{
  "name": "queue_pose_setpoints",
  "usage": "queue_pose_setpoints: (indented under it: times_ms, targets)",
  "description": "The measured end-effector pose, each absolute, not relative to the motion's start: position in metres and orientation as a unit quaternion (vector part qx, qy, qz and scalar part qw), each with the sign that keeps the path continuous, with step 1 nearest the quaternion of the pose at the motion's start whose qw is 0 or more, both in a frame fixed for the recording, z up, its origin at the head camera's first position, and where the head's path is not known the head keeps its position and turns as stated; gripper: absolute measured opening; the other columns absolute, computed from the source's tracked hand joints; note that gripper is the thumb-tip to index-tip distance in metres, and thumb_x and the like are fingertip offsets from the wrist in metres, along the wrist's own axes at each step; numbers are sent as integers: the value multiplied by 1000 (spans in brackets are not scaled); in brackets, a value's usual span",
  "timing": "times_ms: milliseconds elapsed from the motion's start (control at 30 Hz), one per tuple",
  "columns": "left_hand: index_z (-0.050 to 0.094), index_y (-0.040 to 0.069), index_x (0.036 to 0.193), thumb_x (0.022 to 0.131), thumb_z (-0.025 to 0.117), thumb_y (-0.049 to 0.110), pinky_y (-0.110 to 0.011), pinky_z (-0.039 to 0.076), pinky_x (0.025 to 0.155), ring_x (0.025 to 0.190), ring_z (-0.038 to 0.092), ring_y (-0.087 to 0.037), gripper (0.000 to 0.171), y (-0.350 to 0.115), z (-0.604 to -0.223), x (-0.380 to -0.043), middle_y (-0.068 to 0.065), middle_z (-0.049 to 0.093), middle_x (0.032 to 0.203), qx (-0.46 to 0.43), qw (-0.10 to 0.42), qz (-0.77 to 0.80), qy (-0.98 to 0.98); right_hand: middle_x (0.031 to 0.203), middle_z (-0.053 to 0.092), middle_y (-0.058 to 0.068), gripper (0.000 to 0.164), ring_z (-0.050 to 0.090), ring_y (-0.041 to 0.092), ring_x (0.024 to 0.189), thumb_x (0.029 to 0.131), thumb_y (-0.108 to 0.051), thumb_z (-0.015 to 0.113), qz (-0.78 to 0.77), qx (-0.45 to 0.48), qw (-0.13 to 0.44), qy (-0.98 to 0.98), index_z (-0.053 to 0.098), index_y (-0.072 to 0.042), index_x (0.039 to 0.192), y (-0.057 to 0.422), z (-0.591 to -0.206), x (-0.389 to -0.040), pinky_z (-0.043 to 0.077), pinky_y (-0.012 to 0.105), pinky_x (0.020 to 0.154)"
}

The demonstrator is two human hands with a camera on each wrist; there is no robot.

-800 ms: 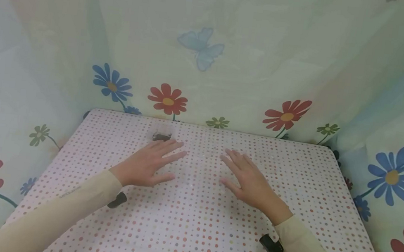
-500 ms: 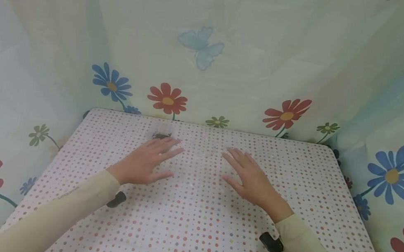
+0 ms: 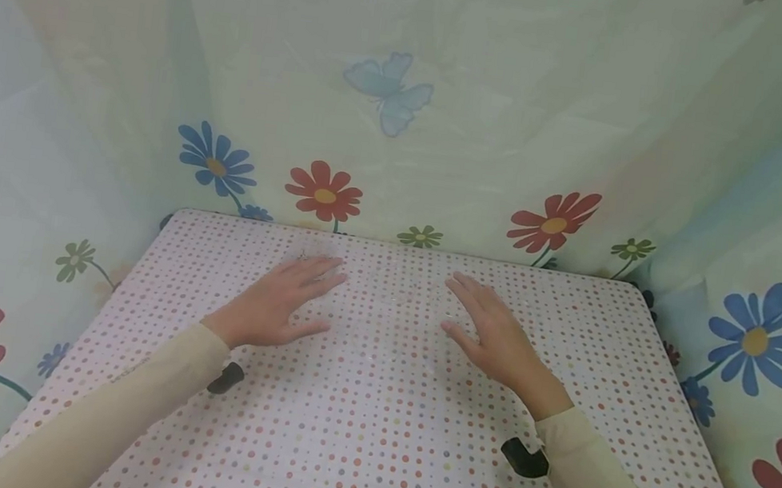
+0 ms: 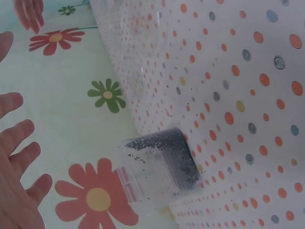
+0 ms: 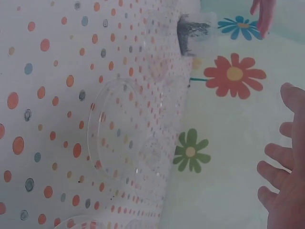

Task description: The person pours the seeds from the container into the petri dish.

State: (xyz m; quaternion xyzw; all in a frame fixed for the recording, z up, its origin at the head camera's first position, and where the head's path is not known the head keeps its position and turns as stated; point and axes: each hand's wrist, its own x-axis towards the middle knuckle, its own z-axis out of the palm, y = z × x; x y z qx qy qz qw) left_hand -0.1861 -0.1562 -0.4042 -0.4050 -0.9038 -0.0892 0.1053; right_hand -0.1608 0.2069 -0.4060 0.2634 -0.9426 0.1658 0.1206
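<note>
My left hand [image 3: 275, 303] hovers over the left half of the spotted table, fingers spread and holding nothing. Mirroring it on the right is my right hand [image 3: 499, 337], also with loosely extended fingers and no object in it. A clear box-like container [image 4: 183, 164] with dark granules inside stands near the table's far edge; the left hand mostly hides it in the head view. Between the hands lies a transparent round dish or lid [image 5: 89, 133], seen best in the right wrist view. Another clear curved rim [image 5: 76, 219] shows at that view's bottom edge.
The table [image 3: 367, 451] has a white cover with coloured dots. A floral curtain [image 3: 474, 149] rises behind it and along both sides. Dark wrist-camera pieces [image 3: 524, 458] hang below the sleeves. Small dark specks dot the cover near the container.
Both hands have moved slightly forward, toward the far edge, and a little apart. The left hand now covers most of the dark-filled container in the head view.
</note>
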Motion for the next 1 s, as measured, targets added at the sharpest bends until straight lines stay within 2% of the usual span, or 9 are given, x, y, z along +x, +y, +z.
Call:
queue_pose_setpoints:
  times_ms: [267,500,833,1000]
  targets:
    - [37,19,149,90,60,45,-52,31,116,145,30,-27,69,-161,-399,-194,-6,33,157,-402,107,-128,-901,156,34,13,66,36,35,141,92,-32,64,164,247,112,-948,36,-15,149,209,-412,-161,28,56,116]
    - [32,24,152,91,60,43,-54,30,116,147,27,-25,70,-169,-393,-199,-2,28,160,-393,94,-155,-901,156,33,12,64,37,35,140,91,-32,65,170,238,119,-949,39,-15,147,208,-411,-165,34,57,112]
    - [27,28,153,90,62,45,-57,27,116,148,24,-24,74,-172,-390,-203,-2,26,160,-367,81,-166,-912,156,33,12,62,35,34,142,94,-33,61,185,240,111,-947,37,-16,149,207,-414,-167,32,56,113]
    - [30,27,152,89,62,45,-59,27,115,147,25,-25,73,-172,-393,-203,-2,27,160,-362,77,-169,-913,156,33,11,60,34,35,142,95,-33,60,203,235,97,-946,38,-15,148,204,-418,-165,31,57,113]
